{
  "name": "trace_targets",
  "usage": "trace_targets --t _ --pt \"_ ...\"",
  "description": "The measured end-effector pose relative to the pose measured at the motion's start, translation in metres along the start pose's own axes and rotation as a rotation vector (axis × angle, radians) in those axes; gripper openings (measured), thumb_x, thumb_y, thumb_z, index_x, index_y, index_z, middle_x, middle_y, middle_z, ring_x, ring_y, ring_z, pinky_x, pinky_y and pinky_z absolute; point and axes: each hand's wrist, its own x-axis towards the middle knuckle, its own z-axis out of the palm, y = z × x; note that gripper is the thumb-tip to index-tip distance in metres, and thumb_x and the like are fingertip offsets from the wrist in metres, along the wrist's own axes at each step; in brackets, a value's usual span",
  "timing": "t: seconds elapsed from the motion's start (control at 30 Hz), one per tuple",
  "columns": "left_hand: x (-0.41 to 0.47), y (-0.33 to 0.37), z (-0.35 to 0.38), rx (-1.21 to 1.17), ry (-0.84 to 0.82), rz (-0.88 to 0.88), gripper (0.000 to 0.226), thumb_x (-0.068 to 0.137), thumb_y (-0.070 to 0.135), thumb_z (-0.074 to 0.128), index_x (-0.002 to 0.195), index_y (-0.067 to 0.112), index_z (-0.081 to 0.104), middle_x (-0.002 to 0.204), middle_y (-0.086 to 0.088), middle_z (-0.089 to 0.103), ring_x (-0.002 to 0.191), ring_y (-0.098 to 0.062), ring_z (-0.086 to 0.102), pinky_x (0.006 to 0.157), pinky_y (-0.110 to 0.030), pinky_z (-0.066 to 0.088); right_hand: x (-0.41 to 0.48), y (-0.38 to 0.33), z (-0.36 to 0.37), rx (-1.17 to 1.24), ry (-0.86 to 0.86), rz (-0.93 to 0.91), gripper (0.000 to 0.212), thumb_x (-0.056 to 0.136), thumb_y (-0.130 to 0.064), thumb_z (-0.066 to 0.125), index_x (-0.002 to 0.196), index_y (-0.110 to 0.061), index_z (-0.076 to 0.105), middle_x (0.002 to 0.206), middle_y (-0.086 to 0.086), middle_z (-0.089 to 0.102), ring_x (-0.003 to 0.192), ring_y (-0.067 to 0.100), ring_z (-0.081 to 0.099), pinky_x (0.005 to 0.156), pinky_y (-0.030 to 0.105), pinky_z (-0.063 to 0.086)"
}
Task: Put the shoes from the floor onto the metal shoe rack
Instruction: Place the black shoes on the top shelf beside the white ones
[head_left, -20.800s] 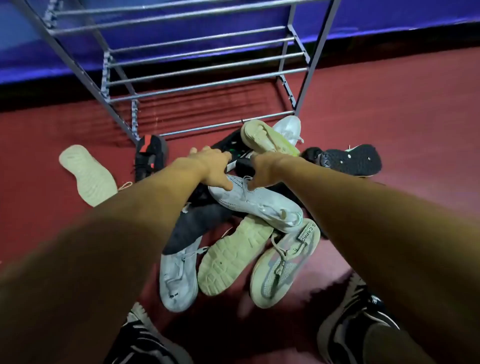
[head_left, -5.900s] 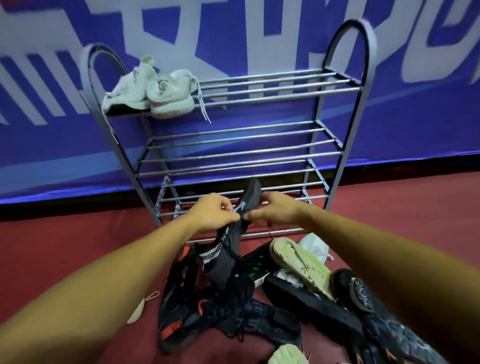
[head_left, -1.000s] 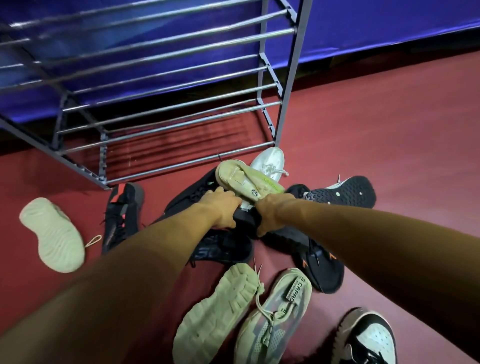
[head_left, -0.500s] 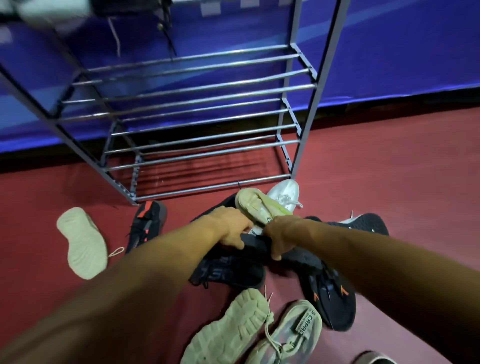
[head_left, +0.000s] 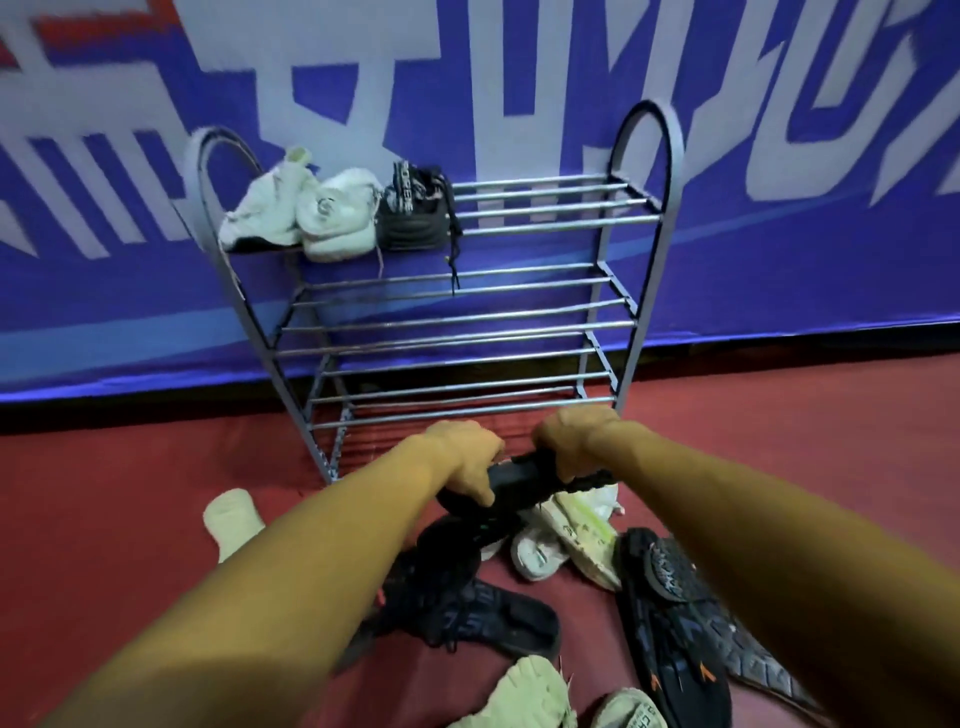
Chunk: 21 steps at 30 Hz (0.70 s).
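The person's left hand (head_left: 462, 462) and right hand (head_left: 576, 441) are both curled round one black shoe (head_left: 524, 480), the left grasping one end and the right the other, so neither hand is free. The shoe hangs just above the heap on the floor (head_left: 104, 519) and lies crosswise, its long axis running from left to right between the two hands, with the right end a little higher. Which end is toe and which heel cannot be told. The metal shoe rack (head_left: 652, 270) stands straight ahead of the hands against a blue and white banner, its lowest bars just beyond the knuckles. Its top shelf carries two pale shoes (head_left: 270, 213) at the left end and a black shoe with loose laces (head_left: 415, 213) just beside them; the right part of that shelf and the lower shelves show only bare bars. The coming move seems to turn on this: the open bars lie forward and upward from the hands, and the right hand looks nearer the rack, so the shoe would likely need swinging round from crosswise to point into a shelf. More dark shoes (head_left: 467, 618) and pale shoes (head_left: 566, 535) lie below the forearms, so much of the task remains
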Motion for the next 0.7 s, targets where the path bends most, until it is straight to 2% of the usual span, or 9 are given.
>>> trace_targets --t 0.17,0.27,0.33,0.37,0.43,0.53,0.6,0.67,0.7 --pt "-0.032 -0.028 -0.011 -0.217 0.193 -0.054 0.046 0.073 0.042 0.077 0.113 0.023 0.063 0.107 -0.003 0.07 0.099 -0.025 0.066 0.082 -0.036 0.053 -0.021 0.009 -0.045 0.154 0.361 0.057 0.034 0.086 -0.024 0.067 0.118 -0.034 0.064 0.121 0.003 0.063 0.112 0.03 0.062 0.076 0.036 0.046" --pt "-0.051 -0.043 -0.018 -0.663 0.183 -0.004 0.051 0.074 0.057 0.078 0.106 0.018 0.07 0.097 0.001 0.071 0.086 -0.016 0.066 0.083 -0.034 0.051 -0.03 0.014 -0.062 0.167 0.526 0.055 0.03 0.088 -0.024 0.066 0.117 -0.032 0.065 0.124 0.0 0.06 0.114 0.031 0.06 0.081 0.039 0.044" --pt "-0.063 -0.045 -0.026 -0.902 0.164 -0.001 0.056 0.081 0.062 0.069 0.103 0.011 0.073 0.085 0.003 0.064 0.072 -0.009 0.058 0.074 -0.023 0.045 -0.034 0.016 -0.067 0.16 0.614 0.031 0.03 0.088 -0.02 0.065 0.116 -0.031 0.065 0.123 -0.003 0.06 0.112 0.031 0.059 0.077 0.035 0.036" --pt "-0.065 -0.046 -0.03 -0.964 0.183 -0.029 0.057 0.086 0.062 0.064 0.105 0.009 0.073 0.084 0.004 0.062 0.07 -0.007 0.056 0.07 -0.019 0.044 -0.036 0.016 -0.07 0.172 0.652 0.009 0.03 0.087 -0.02 0.067 0.115 -0.03 0.066 0.121 -0.003 0.06 0.11 0.03 0.059 0.076 0.034 0.036" --pt "-0.066 -0.052 -0.035 -1.071 0.243 -0.101 0.052 0.093 0.058 0.056 0.112 0.012 0.072 0.092 0.003 0.065 0.074 -0.008 0.058 0.069 -0.02 0.043 -0.038 0.015 -0.076 0.213 0.711 -0.058 0.031 0.084 -0.018 0.07 0.113 -0.028 0.066 0.119 -0.003 0.061 0.107 0.03 0.059 0.078 0.037 0.041" --pt "-0.065 -0.067 -0.032 -1.168 0.319 -0.166 0.036 0.095 0.039 0.063 0.103 0.005 0.072 0.087 -0.005 0.065 0.078 -0.019 0.055 0.072 -0.03 0.043 -0.041 0.008 -0.086 0.268 0.799 -0.11 0.035 0.082 -0.007 0.069 0.112 -0.025 0.067 0.12 -0.003 0.061 0.105 0.03 0.06 0.085 0.047 0.047" --pt "-0.067 -0.073 -0.028 -1.188 0.277 -0.205 0.036 0.089 0.039 0.067 0.1 0.005 0.073 0.071 0.001 0.062 0.068 -0.015 0.053 0.061 -0.027 0.042 -0.04 0.005 -0.09 0.296 0.855 -0.113 0.036 0.083 -0.003 0.068 0.112 -0.025 0.066 0.122 -0.005 0.06 0.106 0.029 0.059 0.088 0.048 0.046" --pt "-0.069 -0.073 -0.026 -1.334 0.194 -0.214 0.029 0.09 0.04 0.067 0.096 0.012 0.073 0.059 0.008 0.055 0.054 -0.009 0.045 0.046 -0.021 0.031 -0.037 0.002 -0.09 0.309 0.897 -0.106 0.038 0.085 -0.002 0.066 0.115 -0.026 0.066 0.125 -0.008 0.06 0.108 0.026 0.059 0.091 0.045 0.043" --pt "-0.068 -0.072 -0.026 -1.425 0.185 -0.189 0.024 0.092 0.035 0.067 0.091 0.012 0.072 0.057 0.009 0.053 0.051 -0.008 0.042 0.043 -0.02 0.025 -0.036 0.002 -0.089 0.309 0.924 -0.094 0.039 0.086 -0.001 0.066 0.116 -0.026 0.065 0.128 -0.009 0.059 0.109 0.025 0.059 0.092 0.043 0.041"
